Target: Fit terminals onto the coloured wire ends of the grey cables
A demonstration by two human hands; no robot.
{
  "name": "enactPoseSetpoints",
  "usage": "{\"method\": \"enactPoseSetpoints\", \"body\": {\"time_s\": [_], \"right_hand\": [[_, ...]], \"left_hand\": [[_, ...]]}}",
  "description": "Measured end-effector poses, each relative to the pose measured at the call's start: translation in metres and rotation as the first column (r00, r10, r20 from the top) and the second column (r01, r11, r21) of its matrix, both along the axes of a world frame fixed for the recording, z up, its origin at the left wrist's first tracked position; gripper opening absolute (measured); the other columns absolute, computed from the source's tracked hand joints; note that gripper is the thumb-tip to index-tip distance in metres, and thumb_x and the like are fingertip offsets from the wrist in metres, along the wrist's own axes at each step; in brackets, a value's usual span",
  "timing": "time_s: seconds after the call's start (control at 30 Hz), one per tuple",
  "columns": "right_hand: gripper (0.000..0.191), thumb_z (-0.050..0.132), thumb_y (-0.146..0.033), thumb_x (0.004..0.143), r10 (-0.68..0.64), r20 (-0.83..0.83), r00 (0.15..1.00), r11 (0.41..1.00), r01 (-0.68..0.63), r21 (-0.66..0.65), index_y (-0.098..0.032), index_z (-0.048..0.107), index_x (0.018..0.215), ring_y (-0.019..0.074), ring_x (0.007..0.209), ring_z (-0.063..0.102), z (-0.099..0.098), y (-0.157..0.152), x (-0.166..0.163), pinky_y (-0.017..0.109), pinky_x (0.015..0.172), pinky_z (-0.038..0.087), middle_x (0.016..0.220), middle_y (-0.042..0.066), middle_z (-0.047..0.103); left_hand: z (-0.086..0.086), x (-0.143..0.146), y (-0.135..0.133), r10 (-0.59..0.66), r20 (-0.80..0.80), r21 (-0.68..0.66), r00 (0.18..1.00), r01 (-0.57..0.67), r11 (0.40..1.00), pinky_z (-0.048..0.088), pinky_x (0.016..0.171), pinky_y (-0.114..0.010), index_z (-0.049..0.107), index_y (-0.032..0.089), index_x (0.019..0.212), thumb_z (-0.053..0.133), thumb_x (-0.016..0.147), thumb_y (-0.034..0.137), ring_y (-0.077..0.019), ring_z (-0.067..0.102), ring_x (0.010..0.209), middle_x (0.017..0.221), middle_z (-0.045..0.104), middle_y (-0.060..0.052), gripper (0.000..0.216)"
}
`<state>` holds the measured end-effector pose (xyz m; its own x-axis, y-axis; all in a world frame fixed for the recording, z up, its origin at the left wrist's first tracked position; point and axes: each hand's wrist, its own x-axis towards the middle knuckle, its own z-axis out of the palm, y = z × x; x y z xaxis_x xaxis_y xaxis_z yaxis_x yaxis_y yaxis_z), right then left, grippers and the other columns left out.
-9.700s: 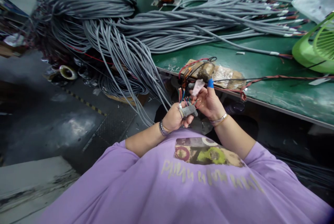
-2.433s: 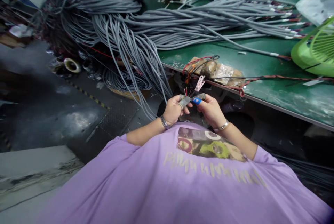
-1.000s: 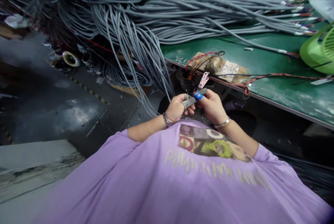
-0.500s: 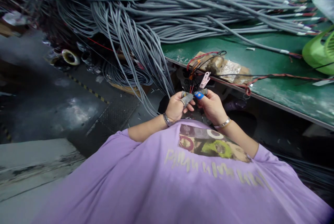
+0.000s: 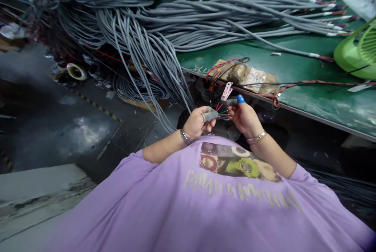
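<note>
My left hand, with grey tape on thumb and forefinger, is closed round the end of a cable from which thin coloured wires fan out. My right hand, with a blue cap on one fingertip and grey tape on another, pinches those wires from the right. Both hands are held below the edge of the green bench, just in front of my chest. A pink clip hangs at the bench edge right above the hands.
A big heap of grey cables covers the bench's far side and spills over its left edge. A green fan stands at the right. A taped block with red and black wires lies at the bench edge. A tape roll lies on the floor.
My hands have drawn slightly apart, so the coloured wires now show spread between them. The blue-capped finger has lifted up. The view has shifted a little.
</note>
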<state>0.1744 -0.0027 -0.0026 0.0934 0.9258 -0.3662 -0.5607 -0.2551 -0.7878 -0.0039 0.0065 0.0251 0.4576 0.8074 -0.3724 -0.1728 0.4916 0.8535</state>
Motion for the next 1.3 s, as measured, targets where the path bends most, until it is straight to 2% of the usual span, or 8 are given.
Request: {"method": "enactPoseSetpoints", "body": {"time_s": [0.13,0.27,0.47,0.67,0.77,0.97,1.17,1.3], "right_hand": [[0.059,0.066,-0.076,0.075,0.161,0.004,0.987,0.987,-0.161,-0.014,-0.017,0.065,0.082,0.0075,0.051,0.05,0.012,0.019,0.005,0.02,0.043,0.037,0.071,0.002,0.065],[0.057,0.072,-0.074,0.07,0.279,0.055,0.959,0.955,-0.283,0.087,-0.018,0.063,0.077,0.0065,0.047,0.042,0.024,0.031,0.0,0.021,0.042,0.028,0.064,-0.001,0.06],[0.061,0.066,-0.08,0.069,-0.14,0.311,0.94,0.961,0.054,0.27,-0.02,0.057,0.064,0.0079,0.049,0.038,0.014,0.033,-0.014,0.024,0.045,0.025,0.056,-0.003,0.051],[0.065,0.065,-0.084,0.066,0.023,0.026,0.999,0.995,-0.026,0.091,-0.019,0.063,0.075,0.0083,0.05,0.041,0.021,0.036,-0.02,0.024,0.045,0.033,0.059,-0.003,0.053],[0.061,0.071,-0.079,0.066,-0.009,-0.063,0.998,0.999,0.013,0.052,-0.019,0.06,0.072,0.0074,0.049,0.039,0.028,0.038,-0.022,0.023,0.045,0.035,0.056,-0.005,0.05],[0.057,0.075,-0.073,0.066,-0.07,-0.091,0.993,0.995,0.076,0.059,-0.019,0.059,0.071,0.0062,0.049,0.038,0.028,0.04,-0.024,0.021,0.045,0.035,0.056,-0.006,0.049],[0.062,0.061,-0.084,0.07,0.048,-0.11,0.993,0.997,-0.04,0.071,-0.022,0.056,0.074,0.007,0.046,0.04,0.023,0.036,-0.021,0.021,0.043,0.036,0.058,-0.005,0.051],[0.066,0.05,-0.088,0.074,0.111,-0.083,0.99,0.993,-0.107,0.054,-0.022,0.056,0.075,0.008,0.047,0.044,0.02,0.032,-0.016,0.022,0.043,0.038,0.063,-0.002,0.057]], "left_hand": [[0.004,0.001,0.014,-0.183,0.041,-0.046,0.982,0.184,0.982,0.025,0.029,-0.016,0.056,0.015,0.07,0.081,0.064,0.038,-0.0058,0.041,0.028,0.047,0.057,0.002,0.034],[0.012,0.003,0.029,-0.26,0.121,-0.109,0.958,0.273,0.956,0.025,0.027,-0.017,0.056,0.015,0.068,0.08,0.057,0.029,-0.0077,0.041,0.03,0.044,0.052,0.002,0.03],[0.015,0.0,0.042,-0.26,0.192,-0.174,0.946,0.293,0.94,0.025,0.027,-0.016,0.057,0.013,0.067,0.073,0.061,0.019,-0.0082,0.041,0.032,0.046,0.051,0.0,0.018],[0.012,0.004,0.048,-0.305,0.213,-0.194,0.928,0.347,0.918,0.025,0.027,-0.016,0.058,0.013,0.068,0.067,0.064,0.017,-0.0085,0.039,0.03,0.044,0.049,0.001,0.011],[0.011,0.007,0.048,-0.313,0.198,-0.207,0.929,0.352,0.913,0.025,0.027,-0.016,0.058,0.013,0.068,0.066,0.067,0.017,-0.0089,0.039,0.029,0.043,0.048,0.001,0.009],[0.01,0.009,0.046,-0.286,0.159,-0.252,0.945,0.319,0.914,0.023,0.027,-0.015,0.057,0.012,0.069,0.063,0.067,0.014,-0.0085,0.042,0.031,0.047,0.051,0.0,0.007],[0.013,0.009,0.043,-0.263,0.117,-0.27,0.958,0.286,0.919,0.021,0.028,-0.014,0.057,0.013,0.074,0.064,0.068,0.014,-0.0073,0.043,0.032,0.051,0.054,0.001,0.01],[0.013,0.004,0.037,-0.297,0.083,-0.202,0.951,0.307,0.93,0.021,0.027,-0.016,0.057,0.014,0.072,0.073,0.062,0.022,-0.0078,0.042,0.03,0.049,0.055,0.001,0.02]]}}
